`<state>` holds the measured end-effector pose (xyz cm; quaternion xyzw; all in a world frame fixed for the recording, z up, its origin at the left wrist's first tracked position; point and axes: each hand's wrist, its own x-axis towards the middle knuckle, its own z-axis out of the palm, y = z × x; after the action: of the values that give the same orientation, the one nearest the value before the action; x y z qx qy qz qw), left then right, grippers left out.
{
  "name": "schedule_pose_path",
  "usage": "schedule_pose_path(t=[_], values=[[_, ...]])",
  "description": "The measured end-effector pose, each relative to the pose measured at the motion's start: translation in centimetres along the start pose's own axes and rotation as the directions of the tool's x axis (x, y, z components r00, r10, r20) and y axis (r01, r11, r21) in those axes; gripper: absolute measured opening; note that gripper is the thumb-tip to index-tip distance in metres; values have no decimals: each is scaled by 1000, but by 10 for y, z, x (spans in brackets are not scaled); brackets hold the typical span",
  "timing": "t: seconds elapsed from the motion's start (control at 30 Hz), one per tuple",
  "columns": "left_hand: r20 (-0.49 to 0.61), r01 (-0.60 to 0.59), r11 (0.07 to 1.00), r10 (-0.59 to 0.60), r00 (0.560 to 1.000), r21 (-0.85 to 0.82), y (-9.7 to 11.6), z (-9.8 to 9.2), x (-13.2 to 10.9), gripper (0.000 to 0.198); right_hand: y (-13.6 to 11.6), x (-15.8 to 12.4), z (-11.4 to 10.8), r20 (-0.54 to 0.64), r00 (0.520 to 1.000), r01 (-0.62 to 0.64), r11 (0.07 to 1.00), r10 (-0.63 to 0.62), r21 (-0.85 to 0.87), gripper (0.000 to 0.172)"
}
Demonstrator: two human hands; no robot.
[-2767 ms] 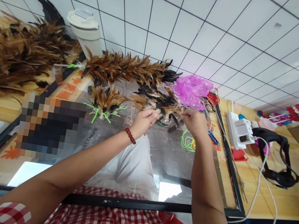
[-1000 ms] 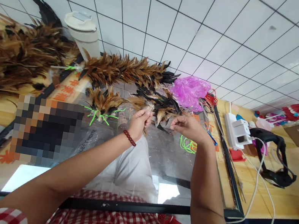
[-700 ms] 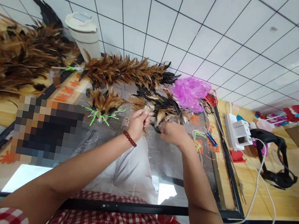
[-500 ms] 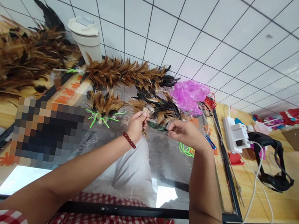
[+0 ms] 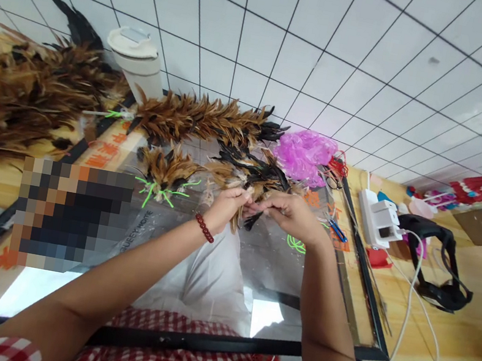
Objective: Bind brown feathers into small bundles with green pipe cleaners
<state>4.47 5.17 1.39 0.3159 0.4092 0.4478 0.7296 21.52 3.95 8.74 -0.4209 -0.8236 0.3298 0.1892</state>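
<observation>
My left hand [image 5: 227, 208], with a dark red bead bracelet [image 5: 204, 228] on its wrist, is closed in a pinch on a few brown feathers [image 5: 237, 222] that hang below its fingers. My right hand [image 5: 291, 215] meets it at the fingertips, its fingers also pinched together. A black-tipped feather [image 5: 252, 221] hangs down between the two hands; its upper end is hidden by the fingers. Just behind the hands lies a loose pile of black and brown feathers [image 5: 266, 169]. To their left is a feather bundle [image 5: 165, 170] with bright green ties [image 5: 159, 194] spread out at its base.
A long brown feather garland [image 5: 205, 119] lies along the tiled wall, beside a white tumbler [image 5: 135, 62]. More feathers [image 5: 17, 97] are heaped at left. On the right are a purple plastic bag [image 5: 306, 154], green cords [image 5: 296, 243], a blue pen [image 5: 337, 230], a power strip [image 5: 379, 217] and a black strap [image 5: 436, 265].
The dark feather stretched sideways between my hands now hangs down beneath them. My right hand has moved left, so the fingertips of both hands have come together.
</observation>
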Motion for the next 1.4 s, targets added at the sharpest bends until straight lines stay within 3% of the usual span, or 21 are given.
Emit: schedule_pose_path(t=[0.13,0.37,0.53,0.63,0.77,0.83,0.9,0.97,1.07,1.13,1.2,1.3,1.4], values=[[39,7,998,-9,999,59,-3,5,-6,23,2,6,14,-143,987,-59,992,74,111,25],[128,-85,990,70,989,114,-9,1,-5,22,11,12,22,-309,950,-75,994,46,-83,28],[137,-105,994,100,985,29,-7,-1,-3,26,27,4,4,-538,824,-217,976,178,-10,26],[158,-105,994,101,982,22,-6,-1,-3,27,33,1,0,-466,855,-222,973,227,67,23],[199,-97,995,90,976,23,-8,-2,-4,27,30,7,12,-323,925,-110,955,199,276,37],[199,-82,996,76,977,22,-10,-3,-4,27,30,7,10,-310,928,-139,963,208,229,36],[175,-69,997,65,982,16,-12,-5,-2,27,34,-1,-5,-368,893,-249,966,257,70,26],[167,-63,998,61,984,5,-13,-7,1,28,47,-23,-27,-456,829,-419,900,324,-122,19],[180,-65,998,65,982,-6,-15,-8,4,29,81,-73,-54,-513,691,-701,644,509,-307,19],[185,-79,997,75,980,15,-16,-8,4,30,108,-105,-58,-563,584,-806,500,585,-317,25],[190,-111,992,97,977,66,-17,-6,3,31,132,-128,-51,-566,581,-806,511,584,-300,38],[216,-163,975,128,968,152,-20,-4,0,33,152,-141,-36,-601,600,-780,553,528,-294,28],[233,-183,965,137,963,186,-21,-4,-1,34,150,-139,-27,-638,572,-787,563,515,-251,18]])
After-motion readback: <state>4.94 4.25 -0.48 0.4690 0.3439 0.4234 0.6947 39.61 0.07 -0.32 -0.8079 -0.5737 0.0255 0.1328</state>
